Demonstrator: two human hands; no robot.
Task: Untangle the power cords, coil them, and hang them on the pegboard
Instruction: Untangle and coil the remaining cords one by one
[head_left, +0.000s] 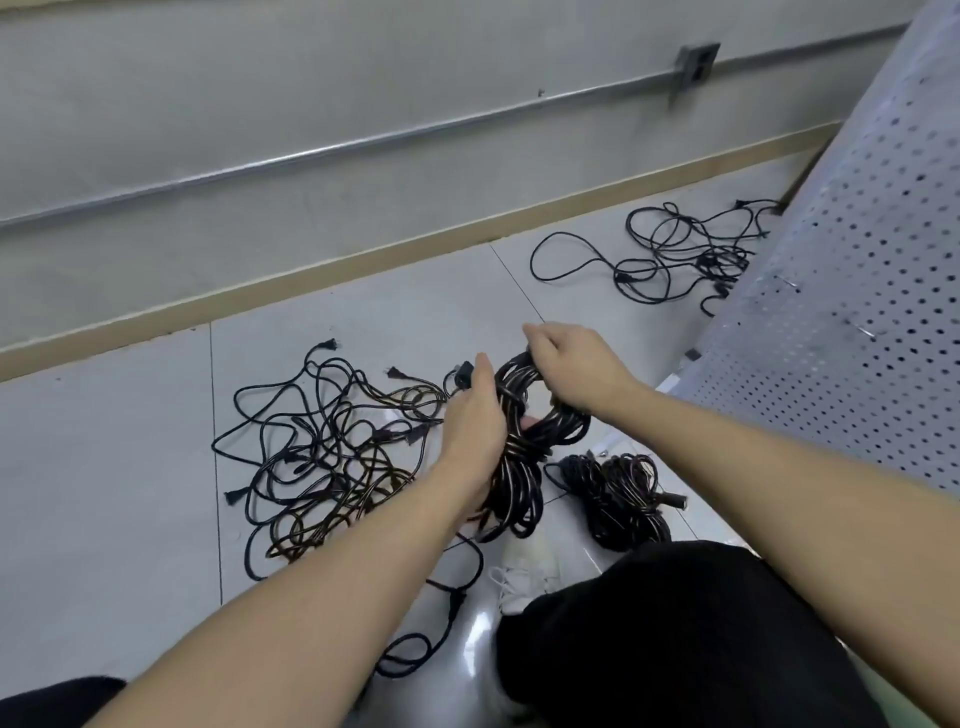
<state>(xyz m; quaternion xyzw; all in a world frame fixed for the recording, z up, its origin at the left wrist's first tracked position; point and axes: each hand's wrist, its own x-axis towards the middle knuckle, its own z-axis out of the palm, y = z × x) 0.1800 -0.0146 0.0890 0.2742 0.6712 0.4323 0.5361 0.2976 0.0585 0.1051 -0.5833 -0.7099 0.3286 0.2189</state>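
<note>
two hands (475, 415) (569, 366), two coiled cord bundles (519, 467) (621, 499), two loose cord tangles (322, 452) (675, 254), one pegboard (857, 291)

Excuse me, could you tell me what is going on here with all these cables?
A person crouched on the floor holds a coiled bundle of black cords in both hands: left hand, right hand. A finished coil lies beside it. Two tangles remain on the tiles; the pegboard stands to the right.

One head-worn camera looks forward and steeply down from the person's own eye level, close over both outstretched forearms, facing the pale grey tiled floor (130, 467) and the grey wall (260, 104) beyond.
</note>
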